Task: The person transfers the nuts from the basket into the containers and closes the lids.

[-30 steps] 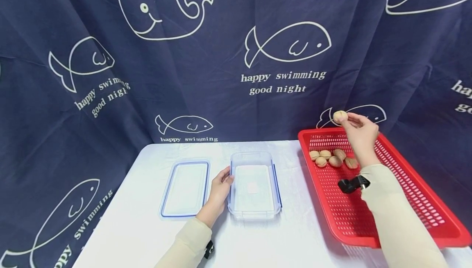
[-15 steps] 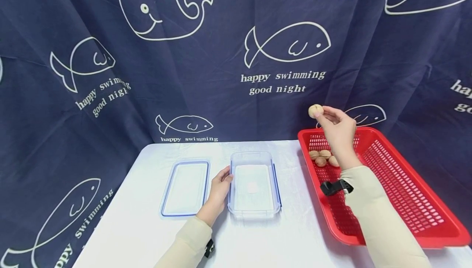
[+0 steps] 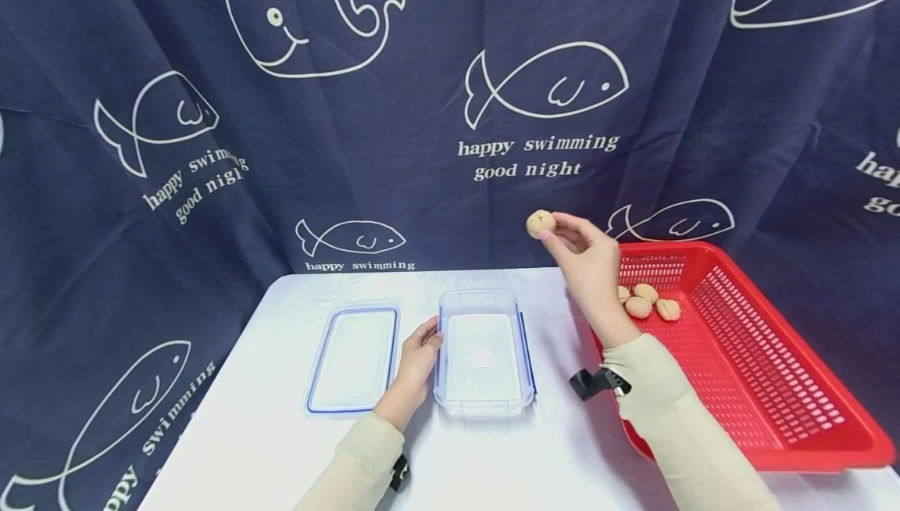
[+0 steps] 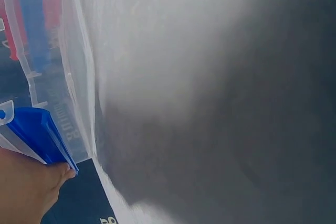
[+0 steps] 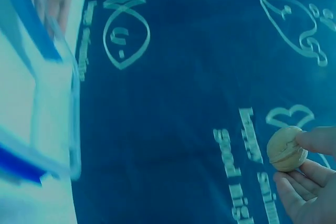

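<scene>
My right hand (image 3: 589, 265) pinches a pale walnut (image 3: 541, 224) between thumb and fingertips, up in front of the curtain at the table's back edge. In the right wrist view the walnut (image 5: 287, 149) shows its seam. My left hand (image 3: 419, 359) holds the left side of a clear plastic food container (image 3: 485, 407), which stands without its lid and has nothing in it. The left wrist view has that hand (image 4: 31, 187) at the container's blue side latch (image 4: 42, 134). Several more walnuts (image 3: 646, 293) lie in the far left part of a red basket.
The red perforated basket (image 3: 745, 370) occupies the right side of the white table (image 3: 239, 433). A clear lid (image 3: 354, 360) with a blue seal lies flat left of the container. Behind the table hangs a dark blue curtain (image 3: 422, 144) printed with fish.
My right hand has carried the walnut leftward from above the red basket to the space behind and above the container's right side. My left hand has stayed at the container.
</scene>
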Tool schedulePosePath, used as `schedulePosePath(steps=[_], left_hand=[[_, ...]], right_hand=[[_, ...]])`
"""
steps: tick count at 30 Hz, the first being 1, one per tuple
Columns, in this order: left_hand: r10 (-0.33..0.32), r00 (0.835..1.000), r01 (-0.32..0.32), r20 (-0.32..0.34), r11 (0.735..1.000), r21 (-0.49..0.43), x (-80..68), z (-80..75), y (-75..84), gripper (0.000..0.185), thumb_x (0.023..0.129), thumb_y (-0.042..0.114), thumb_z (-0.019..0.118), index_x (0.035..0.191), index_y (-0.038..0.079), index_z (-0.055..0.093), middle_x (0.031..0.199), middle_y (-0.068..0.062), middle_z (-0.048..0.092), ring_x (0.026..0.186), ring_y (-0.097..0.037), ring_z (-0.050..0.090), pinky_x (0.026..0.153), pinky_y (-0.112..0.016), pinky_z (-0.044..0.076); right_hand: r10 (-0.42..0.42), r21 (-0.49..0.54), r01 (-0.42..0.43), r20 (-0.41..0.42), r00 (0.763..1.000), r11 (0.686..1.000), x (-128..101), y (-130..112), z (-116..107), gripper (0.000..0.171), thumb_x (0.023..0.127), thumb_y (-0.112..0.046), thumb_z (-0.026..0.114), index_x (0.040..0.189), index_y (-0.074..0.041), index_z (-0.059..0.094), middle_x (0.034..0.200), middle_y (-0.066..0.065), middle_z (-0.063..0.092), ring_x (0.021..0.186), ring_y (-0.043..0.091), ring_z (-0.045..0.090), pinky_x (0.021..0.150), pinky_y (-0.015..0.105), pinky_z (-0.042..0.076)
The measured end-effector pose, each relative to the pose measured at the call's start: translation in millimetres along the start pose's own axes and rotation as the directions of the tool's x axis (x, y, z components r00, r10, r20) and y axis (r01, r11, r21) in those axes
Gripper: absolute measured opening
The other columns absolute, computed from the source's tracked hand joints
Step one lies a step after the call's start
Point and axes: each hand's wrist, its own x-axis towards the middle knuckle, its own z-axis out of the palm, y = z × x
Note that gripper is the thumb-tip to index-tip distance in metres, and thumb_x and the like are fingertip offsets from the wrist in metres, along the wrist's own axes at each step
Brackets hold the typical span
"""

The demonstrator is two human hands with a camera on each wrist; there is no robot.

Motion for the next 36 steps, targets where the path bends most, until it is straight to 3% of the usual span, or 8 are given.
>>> schedulePosePath(steps=[5,12,15,23,36], left_hand=[[-0.004,1.0,0.004,0.009,1.0,0.0,-1.8,-1.0,1.1,0.045,0.097,0.003,0.046,0.14,-0.006,0.041,0.143,-0.026,0.042,0.134,-0.039,0.038,0.114,-0.046,0.032],[-0.019,1.0,0.019,0.018,0.999,-0.026,-3.0,-1.2,1.5,0.045,0.097,0.003,0.046,0.141,-0.006,0.04,0.145,-0.025,0.041,0.136,-0.038,0.037,0.115,-0.045,0.031],[-0.019,1.0,0.019,0.016,0.999,-0.032,-2.6,-1.2,1.6,0.045,0.097,0.002,0.045,0.141,-0.006,0.04,0.145,-0.026,0.041,0.136,-0.038,0.037,0.115,-0.045,0.031],[-0.023,1.0,0.024,0.018,0.998,-0.061,-1.9,-0.7,2.8,0.045,0.097,0.001,0.045,0.141,-0.007,0.038,0.145,-0.027,0.039,0.136,-0.039,0.035,0.115,-0.045,0.029],[-0.021,1.0,0.022,0.02,0.997,-0.067,-2.3,-0.1,3.7,0.045,0.098,0.002,0.045,0.142,-0.006,0.038,0.146,-0.027,0.038,0.137,-0.038,0.035,0.115,-0.045,0.029]], right_hand=[[0.009,0.005,-0.009,0.047,0.999,1.0,-15.5,7.9,18.0,0.033,0.08,0.0,0.075,0.11,0.009,0.067,0.105,0.023,0.069,0.084,0.001,0.065,0.081,0.014,0.054],[0.077,0.023,-0.08,0.084,0.993,0.997,-37.6,13.1,36.6,0.033,0.08,0.001,0.075,0.111,0.007,0.067,0.106,0.022,0.069,0.096,0.027,0.068,0.085,0.018,0.055],[0.122,0.02,-0.124,0.09,0.988,0.992,-45.8,17.5,42.1,0.033,0.08,0.001,0.075,0.112,0.008,0.066,0.106,0.023,0.069,0.099,0.032,0.067,0.085,0.018,0.054],[0.217,0.006,-0.22,0.126,0.968,0.976,-61.9,37.0,53.6,0.034,0.083,-0.006,0.075,0.114,0.006,0.066,0.11,0.023,0.068,0.101,0.031,0.066,0.083,0.013,0.053],[0.352,-0.089,-0.342,0.137,0.926,0.935,-78.8,79.2,65.7,0.029,0.081,-0.001,0.075,0.106,0.01,0.068,0.098,0.025,0.07,0.091,0.032,0.069,0.072,0.012,0.055]])
